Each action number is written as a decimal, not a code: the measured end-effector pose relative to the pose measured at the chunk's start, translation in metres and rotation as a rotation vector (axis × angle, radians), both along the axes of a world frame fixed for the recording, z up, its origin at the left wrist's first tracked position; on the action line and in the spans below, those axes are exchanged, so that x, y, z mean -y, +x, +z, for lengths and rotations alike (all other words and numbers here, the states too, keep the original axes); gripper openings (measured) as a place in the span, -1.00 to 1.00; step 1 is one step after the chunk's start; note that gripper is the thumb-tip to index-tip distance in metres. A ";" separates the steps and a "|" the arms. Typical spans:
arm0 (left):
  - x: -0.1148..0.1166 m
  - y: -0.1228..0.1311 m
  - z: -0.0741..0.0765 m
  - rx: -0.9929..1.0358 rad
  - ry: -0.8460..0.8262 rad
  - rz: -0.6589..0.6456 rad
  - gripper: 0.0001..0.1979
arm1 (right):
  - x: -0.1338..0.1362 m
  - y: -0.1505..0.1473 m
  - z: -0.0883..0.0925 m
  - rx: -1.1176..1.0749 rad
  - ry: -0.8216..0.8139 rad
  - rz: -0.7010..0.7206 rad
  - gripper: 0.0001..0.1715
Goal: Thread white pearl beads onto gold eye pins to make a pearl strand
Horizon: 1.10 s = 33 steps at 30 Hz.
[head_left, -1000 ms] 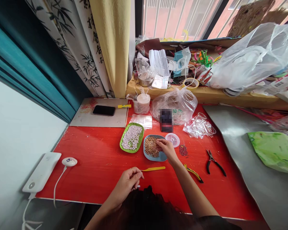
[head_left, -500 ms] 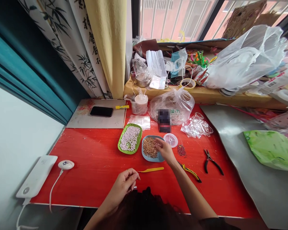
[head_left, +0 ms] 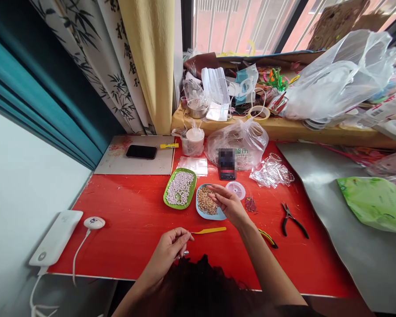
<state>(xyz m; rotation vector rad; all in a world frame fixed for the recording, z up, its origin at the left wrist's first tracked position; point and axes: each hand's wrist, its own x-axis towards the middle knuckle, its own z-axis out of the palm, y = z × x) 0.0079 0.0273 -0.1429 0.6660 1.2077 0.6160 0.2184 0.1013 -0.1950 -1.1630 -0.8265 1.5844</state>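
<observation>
Hovering right hand (head_left: 230, 204) fingers (head_left: 214, 190) just above gold beads (head_left: 206, 204)

A shallow blue dish (head_left: 203, 214) heaped with tiny gold beads (head_left: 205, 204) sits flat on the red desk (head_left: 128, 207), just right of a green dish (head_left: 167, 198) of white pearls (head_left: 180, 187).

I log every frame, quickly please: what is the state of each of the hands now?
Left hand: fingers pinched shut; anything held is too small to tell.
Right hand: over the blue dish of gold beads, fingertips pinched; grasp cannot be told.
</observation>
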 end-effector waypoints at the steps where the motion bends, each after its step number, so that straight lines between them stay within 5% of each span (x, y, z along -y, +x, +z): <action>1: -0.001 0.001 0.002 0.004 0.007 0.028 -0.55 | 0.001 -0.002 0.007 -0.014 0.021 -0.003 -0.69; 8: -0.010 0.019 0.037 0.067 0.142 0.325 -0.59 | 0.026 -0.024 0.079 -0.020 0.215 0.069 -0.69; 14: -0.012 0.021 0.078 0.116 0.230 0.410 -0.62 | 0.057 -0.038 0.136 0.126 0.528 0.170 -0.58; 19: 0.003 0.017 0.093 0.153 0.224 0.320 -0.70 | 0.071 -0.042 0.149 0.308 0.752 0.191 -0.43; 26: 0.020 0.011 0.094 0.096 0.411 0.289 -0.85 | 0.079 -0.053 0.164 0.389 0.742 0.150 -0.41; 33: 0.031 0.008 0.111 0.058 0.480 0.307 -0.87 | 0.093 -0.058 0.169 0.568 0.842 0.088 -0.43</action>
